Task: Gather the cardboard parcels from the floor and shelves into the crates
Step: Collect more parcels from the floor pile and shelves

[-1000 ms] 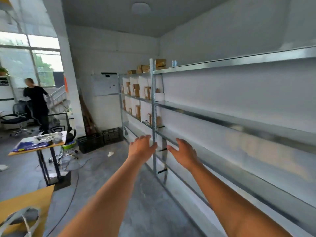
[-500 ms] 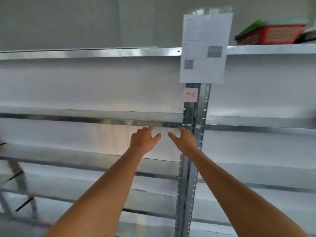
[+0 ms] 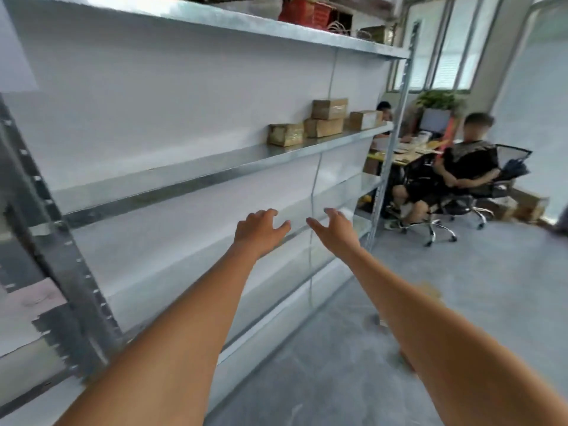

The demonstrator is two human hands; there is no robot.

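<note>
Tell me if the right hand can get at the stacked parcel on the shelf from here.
Probably not yet. The right hand is empty and open, well short of the stacked parcel farther along the shelf. Nothing blocks the way; stepping closer should do.

A metal shelving unit [image 3: 215,167] is seen along the left wall. Four cardboard parcels [image 3: 325,121] are set on its middle shelf near the far end, one stacked on another. Red baskets [image 3: 302,10] are placed on the top shelf.

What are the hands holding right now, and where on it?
Nothing. The left hand and right hand are both open and empty, short of the cardboard parcels on the shelf.
</note>
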